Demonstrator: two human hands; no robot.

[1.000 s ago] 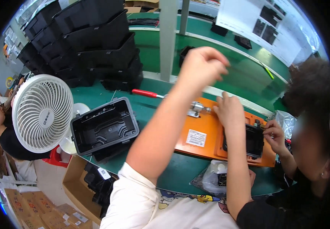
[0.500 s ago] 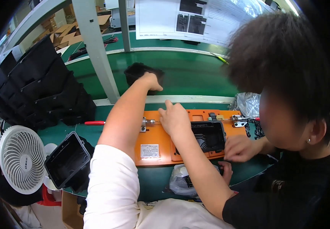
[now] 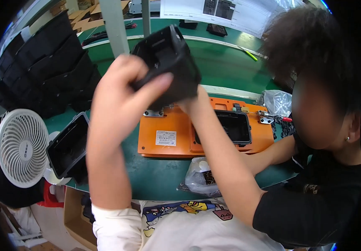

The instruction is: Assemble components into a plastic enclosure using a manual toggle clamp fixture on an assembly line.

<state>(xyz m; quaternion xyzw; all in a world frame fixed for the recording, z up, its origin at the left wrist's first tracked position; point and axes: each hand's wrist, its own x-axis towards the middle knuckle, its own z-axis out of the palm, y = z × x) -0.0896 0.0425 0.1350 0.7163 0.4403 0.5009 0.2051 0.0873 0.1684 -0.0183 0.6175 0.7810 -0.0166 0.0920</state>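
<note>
My left hand (image 3: 132,83), bare below a white sleeve, is closed round a black plastic housing (image 3: 178,71), an open box held tilted above the bench. A co-worker in black reaches across from the right; this forearm (image 3: 218,134) ends behind the housing, where the fingers are hidden and I cannot tell whether they touch it. Below, an orange fixture plate (image 3: 151,138) carries a second black housing (image 3: 232,127) in its recess. The co-worker's other forearm (image 3: 272,154) lies along the plate's right front edge, its hand hidden. My right hand does not show.
Left stand a white fan (image 3: 24,148), another open black housing (image 3: 67,146) and stacked black bins (image 3: 47,62). A clear plastic bag (image 3: 199,180) with small brass-coloured parts lies in front of the plate. A toggle clamp (image 3: 266,118) sits at the plate's right end.
My left hand has brought the black housing from the green strip at the back toward me and up. The co-worker's reaching hand has gone behind it; the other hand has left the recess edge.
</note>
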